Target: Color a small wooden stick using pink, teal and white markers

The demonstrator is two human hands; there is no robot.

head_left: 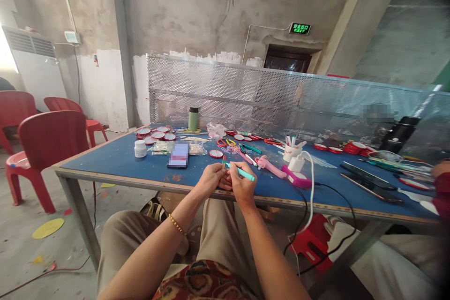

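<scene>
At the table's front edge, my left hand [213,178] is closed around a small thin piece with a red part [224,160] sticking up from the fingers. My right hand [243,184] grips a turquoise marker [243,172], its tip pointing left toward that piece. Both hands are close together, with fingertips nearly meeting. Just behind them lies a round white disc with a red rim [215,153]. A phone [178,155] stands to the left, in front of a clear bag of sticks [198,148].
On the blue table [116,159] are a white bottle [140,148], a green flask [193,119], pliers [250,148], a cup of pens [292,151] and a purple power block [297,178] with cables. At the right edge, a person's dark red sleeve [441,192] shows.
</scene>
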